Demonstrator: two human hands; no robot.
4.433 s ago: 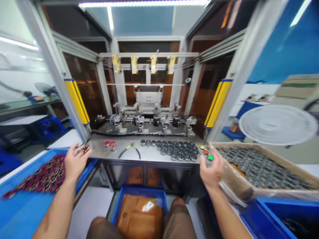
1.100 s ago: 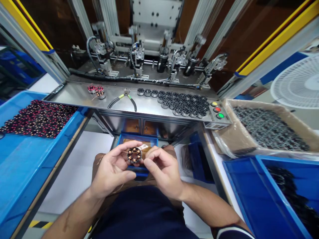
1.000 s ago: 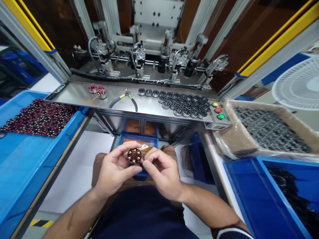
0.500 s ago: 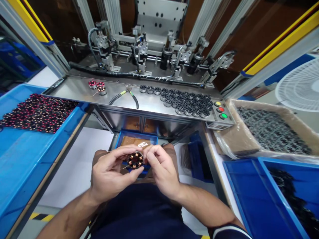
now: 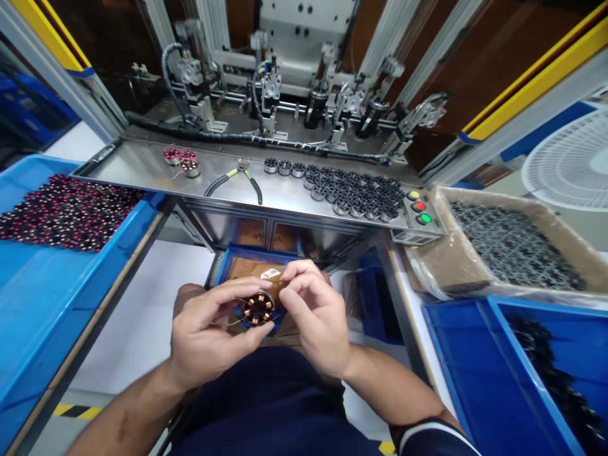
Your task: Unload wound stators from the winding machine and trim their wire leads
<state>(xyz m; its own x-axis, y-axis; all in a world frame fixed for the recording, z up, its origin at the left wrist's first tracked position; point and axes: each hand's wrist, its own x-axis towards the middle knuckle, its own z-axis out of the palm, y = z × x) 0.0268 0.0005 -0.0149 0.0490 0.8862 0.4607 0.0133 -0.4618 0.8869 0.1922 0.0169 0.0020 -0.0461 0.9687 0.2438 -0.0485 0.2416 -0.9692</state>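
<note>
My left hand (image 5: 206, 335) grips a small round stator wound with copper wire (image 5: 257, 309), held over my lap. My right hand (image 5: 316, 313) is pinched beside it, its fingertips at the stator's upper right edge where thin wire ends stick out. On the steel shelf (image 5: 142, 168) ahead lie three wound stators (image 5: 182, 161), a pair of pliers (image 5: 236, 178) and a cluster of bare black stators (image 5: 349, 189).
A blue tray (image 5: 33, 297) at my left holds many wound stators (image 5: 66, 212). A cardboard box (image 5: 577, 256) of black cores sits at right, above blue bins (image 5: 479, 373). Three buttons (image 5: 418, 207) sit at the shelf's right end. A winding machine (image 5: 294, 95) stands behind, a white fan (image 5: 567, 164) far right.
Earlier my hands were out by the tray and the buttons. Now both are together at my lap on one wound stator, and my right fingers have shifted around its edge.
</note>
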